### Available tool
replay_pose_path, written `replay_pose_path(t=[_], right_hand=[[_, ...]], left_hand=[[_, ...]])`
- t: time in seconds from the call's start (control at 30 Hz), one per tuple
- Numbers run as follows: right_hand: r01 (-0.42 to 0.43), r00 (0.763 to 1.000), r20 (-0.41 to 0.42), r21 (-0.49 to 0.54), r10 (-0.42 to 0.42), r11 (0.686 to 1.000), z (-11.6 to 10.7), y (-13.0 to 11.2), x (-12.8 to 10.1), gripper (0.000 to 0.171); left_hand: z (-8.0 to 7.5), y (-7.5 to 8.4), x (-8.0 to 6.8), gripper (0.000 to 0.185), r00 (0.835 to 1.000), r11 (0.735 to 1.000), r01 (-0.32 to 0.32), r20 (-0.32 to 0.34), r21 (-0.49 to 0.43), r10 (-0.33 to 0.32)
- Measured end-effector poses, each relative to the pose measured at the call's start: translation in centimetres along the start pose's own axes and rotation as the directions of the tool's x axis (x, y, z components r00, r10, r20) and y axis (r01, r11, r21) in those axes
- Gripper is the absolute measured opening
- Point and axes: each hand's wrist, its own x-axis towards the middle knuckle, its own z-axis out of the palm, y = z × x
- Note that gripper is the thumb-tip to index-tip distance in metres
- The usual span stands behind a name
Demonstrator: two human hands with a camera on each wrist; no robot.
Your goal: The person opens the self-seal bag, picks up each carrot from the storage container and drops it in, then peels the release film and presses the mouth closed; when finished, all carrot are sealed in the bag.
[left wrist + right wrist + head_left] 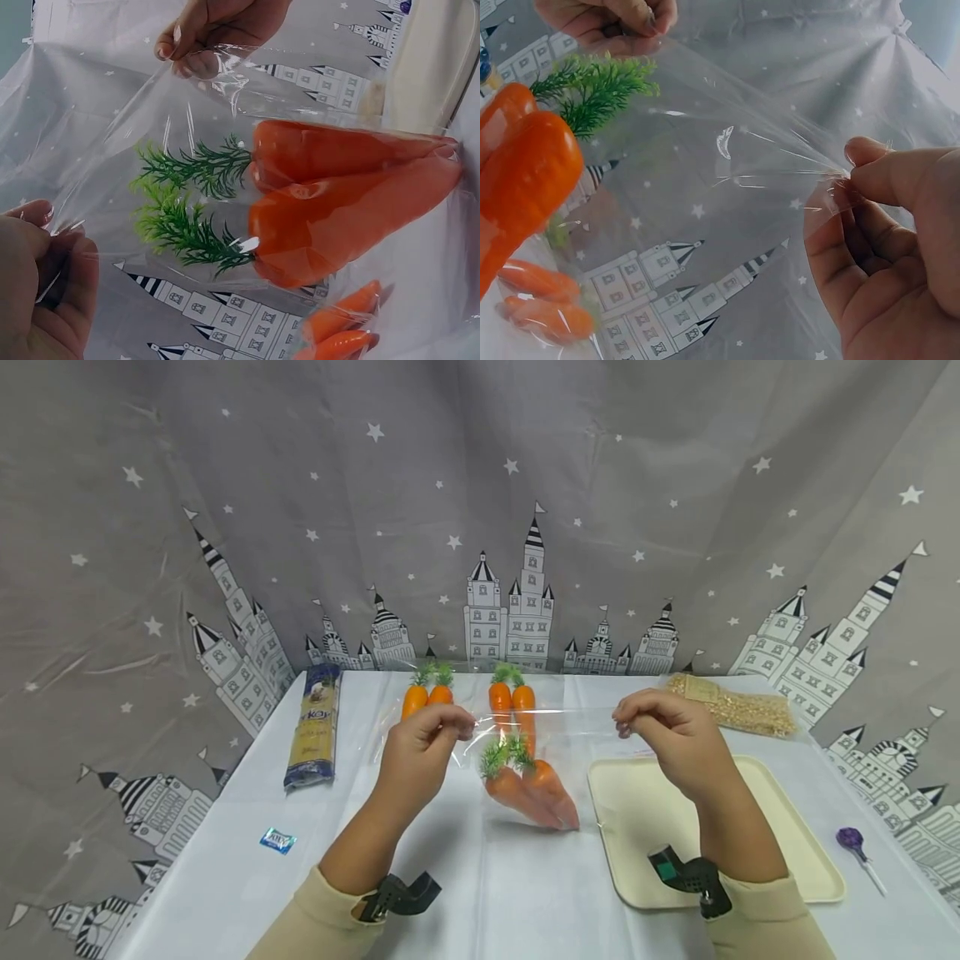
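Note:
A clear plastic bag (570, 727) hangs stretched between my two hands above the white table. My left hand (460, 727) pinches its left top corner, and my right hand (623, 727) pinches the right one. Two orange toy carrots (531, 787) with green tops lie in the bag's lower part, tips pointing down to the right. In the left wrist view the carrots (345, 202) fill the bag (150, 112), with my left hand (56, 232) at the lower left. The right wrist view has my right hand (847, 180) gripping the film (727, 142).
Two more pairs of carrots (427, 695) (512, 697) lie at the table's back. A pasta packet (315, 735) and a small blue sachet (277, 840) are on the left. A cream tray (787, 852), a bag of beans (738, 710) and a purple lollipop (851, 839) are on the right.

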Motion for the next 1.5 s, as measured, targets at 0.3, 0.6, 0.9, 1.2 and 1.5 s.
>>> replay_pose_path(t=[0.3,0.6,0.9,1.2,1.5], right_hand=[[-0.073,0.997,0.019,-0.122,0.076,0.990,-0.19,-0.34,0.02,0.019],[-0.124,0.992,0.006,-0.158,0.127,0.980,-0.30,-0.34,0.12,0.019],[-0.136,0.991,-0.015,-0.168,0.135,0.976,-0.16,-0.83,0.14,0.028],[-0.169,0.986,-0.046,-0.301,0.162,0.939,-0.09,-0.78,0.28,0.006],[-0.217,0.976,-0.075,-0.362,0.203,0.907,-0.58,-0.77,0.47,0.029]], left_hand=[[-0.28,-0.01,0.14,0.020,0.999,1.000,-0.004,0.034,-0.018,0.005],[-0.32,0.02,0.01,0.023,0.999,0.999,0.000,0.053,-0.036,0.002],[-0.41,-0.04,-0.06,0.012,0.998,0.998,-0.018,0.052,-0.053,0.021],[-0.23,-0.08,0.06,0.013,0.998,0.999,-0.048,0.039,-0.002,0.048],[-0.33,0.20,0.16,0.027,0.999,0.995,0.000,0.037,0.099,-0.004]])
